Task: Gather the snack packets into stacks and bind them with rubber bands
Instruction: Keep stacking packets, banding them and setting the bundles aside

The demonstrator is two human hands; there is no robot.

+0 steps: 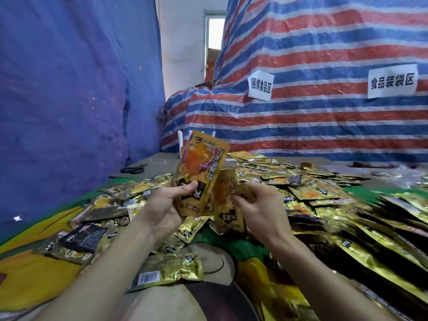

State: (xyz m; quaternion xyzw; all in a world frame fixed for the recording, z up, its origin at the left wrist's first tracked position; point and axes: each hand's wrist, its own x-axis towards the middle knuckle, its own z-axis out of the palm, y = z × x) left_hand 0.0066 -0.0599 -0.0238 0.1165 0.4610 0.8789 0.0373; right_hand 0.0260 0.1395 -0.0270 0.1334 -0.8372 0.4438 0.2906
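Note:
My left hand [162, 205] grips a small upright stack of gold and orange snack packets [199, 167], thumb across the front packet's lower part. My right hand [259, 205] pinches another gold packet [228, 205] by its edge, just right of and behind the stack. A large heap of loose gold packets [324, 195] spreads over the table to the right and behind my hands. More packets [111, 205] lie scattered to the left, some face down with a barcode showing [166, 272]. No rubber band shows in view.
A colourful printed cloth [30, 269] covers the table. Black scissors [134, 169] lie on grey board at the back left. A blue tarp [69, 89] hangs on the left, and a red, white and blue striped tarp [324, 66] with two paper signs rises behind.

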